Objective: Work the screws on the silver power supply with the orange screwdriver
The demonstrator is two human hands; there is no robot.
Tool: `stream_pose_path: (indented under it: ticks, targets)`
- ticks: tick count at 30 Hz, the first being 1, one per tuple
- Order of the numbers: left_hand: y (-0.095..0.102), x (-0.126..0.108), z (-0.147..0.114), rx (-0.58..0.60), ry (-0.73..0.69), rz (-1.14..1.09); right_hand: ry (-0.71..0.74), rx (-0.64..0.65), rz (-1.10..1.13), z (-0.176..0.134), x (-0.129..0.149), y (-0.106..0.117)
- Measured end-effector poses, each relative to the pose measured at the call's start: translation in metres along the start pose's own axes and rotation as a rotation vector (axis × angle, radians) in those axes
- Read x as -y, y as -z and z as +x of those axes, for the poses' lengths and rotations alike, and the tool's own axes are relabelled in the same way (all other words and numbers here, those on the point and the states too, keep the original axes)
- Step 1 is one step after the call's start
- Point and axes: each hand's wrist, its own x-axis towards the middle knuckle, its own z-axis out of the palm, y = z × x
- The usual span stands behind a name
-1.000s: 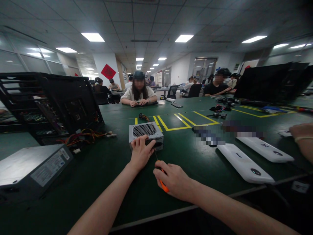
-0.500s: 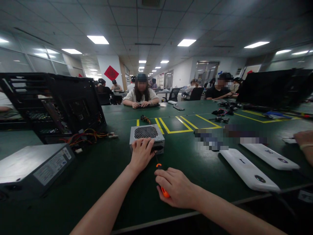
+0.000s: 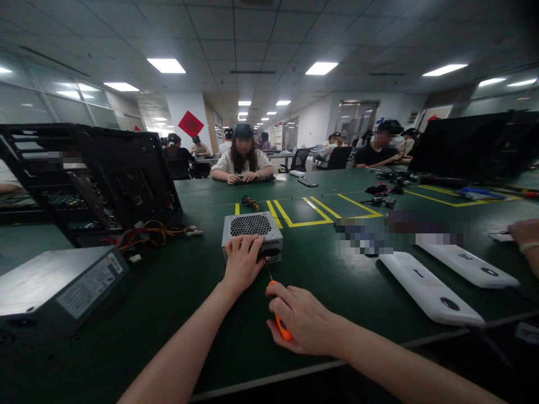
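Note:
A grey metal computer power supply (image 3: pixel 275 247) with a honeycomb grille on top rests on the green table. My left hand (image 3: pixel 243 259) grips its near side, fingers bent over the top edge, steadying it. Orange and black is the handle of the screwdriver (image 3: pixel 283 328) that my right hand (image 3: pixel 300 318) is closed around. Its thin shaft points up and away to the lower front of the power supply, beside my left fingertips. Whether the tip sits in a screw is too small to tell. A cable bundle (image 3: pixel 251 203) lies behind the power supply.
At left stand an open black computer case (image 3: pixel 95 179) with loose wires (image 3: pixel 158 233) and a second power supply (image 3: pixel 59 286). Two white devices (image 3: pixel 429 286) lie at right, near another person's hand (image 3: pixel 526 235). Yellow tape (image 3: pixel 311 224) marks the table (image 3: pixel 328 269). A person (image 3: pixel 243 160) sits opposite.
The screwdriver's handle shows turned in my right hand, whose fingers have shifted and loosened a little around it. My left hand stays on the power supply.

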Motion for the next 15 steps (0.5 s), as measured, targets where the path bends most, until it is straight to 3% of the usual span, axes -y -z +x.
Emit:
stream_pose_path:
  ticks: [7,15]
  targets:
    - [-0.0007,-0.0006,-0.0001,-0.006,0.012,-0.006,0.075,0.004,0.014,0.0013,-0.0058,-0.0019]
    - [-0.0015,-0.0006,-0.0003,-0.008,0.02,-0.021,-0.026,0.115,0.058,-0.0007,-0.0015,0.0014]
